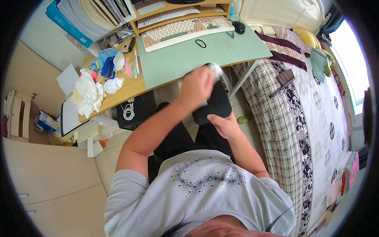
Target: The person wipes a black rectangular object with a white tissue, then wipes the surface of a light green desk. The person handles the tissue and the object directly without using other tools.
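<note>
My right hand (226, 126) holds the near end of a flat black pad (217, 102) with rounded corners, thumb on top, above my lap. Over the pad's far part is my left hand (197, 86), blurred by motion and closed around a white tissue or cloth (217, 72). The far edge of the pad is partly hidden by that hand. Just beyond lies the green mat (168, 65) on the wooden desk, with a black hair band (200, 43) on it.
A keyboard (183, 32) and a black mouse (239, 27) are at the desk's back. Crumpled tissues (88, 90), pens and a blue stapler-like item (108, 68) crowd its left side. To the right, a brush (285, 78) rests on the bed (318, 118). A metal desk leg (244, 78) stands near the pad.
</note>
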Motion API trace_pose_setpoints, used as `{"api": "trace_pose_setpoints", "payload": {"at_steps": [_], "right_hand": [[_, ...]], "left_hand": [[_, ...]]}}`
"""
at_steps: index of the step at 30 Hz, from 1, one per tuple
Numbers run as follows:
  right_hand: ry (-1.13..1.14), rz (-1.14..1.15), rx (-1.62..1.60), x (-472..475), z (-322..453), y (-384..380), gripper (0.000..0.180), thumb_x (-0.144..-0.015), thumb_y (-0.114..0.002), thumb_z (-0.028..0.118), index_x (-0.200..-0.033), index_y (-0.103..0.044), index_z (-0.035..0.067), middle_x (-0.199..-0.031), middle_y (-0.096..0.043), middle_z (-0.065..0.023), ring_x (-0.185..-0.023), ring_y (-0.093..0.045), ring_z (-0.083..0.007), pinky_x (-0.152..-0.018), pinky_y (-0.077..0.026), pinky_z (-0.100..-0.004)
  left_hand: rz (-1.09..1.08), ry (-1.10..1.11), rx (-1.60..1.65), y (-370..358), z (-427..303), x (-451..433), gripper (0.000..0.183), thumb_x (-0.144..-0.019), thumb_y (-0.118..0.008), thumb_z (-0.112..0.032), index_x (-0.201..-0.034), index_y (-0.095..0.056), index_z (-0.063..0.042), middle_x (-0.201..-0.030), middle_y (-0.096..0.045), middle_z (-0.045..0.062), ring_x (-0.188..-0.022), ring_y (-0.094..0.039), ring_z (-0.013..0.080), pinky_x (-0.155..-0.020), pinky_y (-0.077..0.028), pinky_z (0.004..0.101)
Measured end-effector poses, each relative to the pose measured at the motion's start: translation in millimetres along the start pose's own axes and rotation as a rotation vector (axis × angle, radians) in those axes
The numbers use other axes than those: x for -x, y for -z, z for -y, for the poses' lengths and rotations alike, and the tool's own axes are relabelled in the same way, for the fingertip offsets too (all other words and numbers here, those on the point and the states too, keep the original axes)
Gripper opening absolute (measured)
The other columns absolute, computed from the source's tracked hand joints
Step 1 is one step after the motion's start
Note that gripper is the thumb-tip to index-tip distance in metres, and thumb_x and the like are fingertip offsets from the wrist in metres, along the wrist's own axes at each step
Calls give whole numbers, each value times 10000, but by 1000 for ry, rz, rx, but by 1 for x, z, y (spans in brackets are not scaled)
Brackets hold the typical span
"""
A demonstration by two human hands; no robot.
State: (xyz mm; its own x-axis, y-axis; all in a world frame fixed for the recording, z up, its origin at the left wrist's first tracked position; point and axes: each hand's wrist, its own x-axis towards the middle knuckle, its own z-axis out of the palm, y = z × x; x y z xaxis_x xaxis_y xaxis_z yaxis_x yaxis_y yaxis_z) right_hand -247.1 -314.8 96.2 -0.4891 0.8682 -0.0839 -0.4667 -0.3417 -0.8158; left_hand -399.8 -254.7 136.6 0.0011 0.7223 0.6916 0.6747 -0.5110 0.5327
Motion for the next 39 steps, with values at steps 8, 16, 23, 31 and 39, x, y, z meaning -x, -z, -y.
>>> {"api": "trace_pose_setpoints", "payload": {"at_steps": [8,16,23,31,39], "right_hand": [[9,53,12,-2,-2,-4,464,-758,-600,-97,-1198,-506,18,-1125,-575,-37,-1017,-550,-161,-905,-440,-327],[84,-36,-49,-11,-5,5,393,-749,-590,-117,-1108,-544,37,-1019,-585,-41,-905,-599,-149,-752,-488,-282],[47,-32,52,-1,-1,-15,346,-740,-607,-117,-1042,-559,46,-925,-590,-18,-763,-572,-113,-661,-468,-250],[28,-21,-36,-6,15,3,302,-736,-627,-102,-990,-570,50,-920,-576,-23,-782,-581,-117,-648,-473,-241],[-16,38,1,-3,14,11,508,-725,-622,-150,-1197,-512,1,-1153,-575,-86,-1040,-570,-182,-892,-463,-317]], "left_hand": [[18,-42,-53,24,32,-17,38,-803,-580,-81,-826,-553,-68,-791,-573,107,-689,-583,324,-560,-470,395],[141,-11,211,9,-27,45,50,-792,-610,-58,-813,-565,-54,-777,-576,116,-705,-602,301,-585,-483,351],[-30,-5,84,15,18,-11,54,-796,-602,-74,-841,-582,-53,-783,-591,125,-718,-590,329,-625,-477,373],[433,-160,327,15,-15,28,77,-797,-604,-39,-871,-594,-55,-836,-586,100,-724,-594,296,-613,-476,344],[747,-267,142,72,4,23,57,-830,-585,-114,-875,-604,-85,-844,-583,71,-719,-593,271,-608,-487,344]]}}
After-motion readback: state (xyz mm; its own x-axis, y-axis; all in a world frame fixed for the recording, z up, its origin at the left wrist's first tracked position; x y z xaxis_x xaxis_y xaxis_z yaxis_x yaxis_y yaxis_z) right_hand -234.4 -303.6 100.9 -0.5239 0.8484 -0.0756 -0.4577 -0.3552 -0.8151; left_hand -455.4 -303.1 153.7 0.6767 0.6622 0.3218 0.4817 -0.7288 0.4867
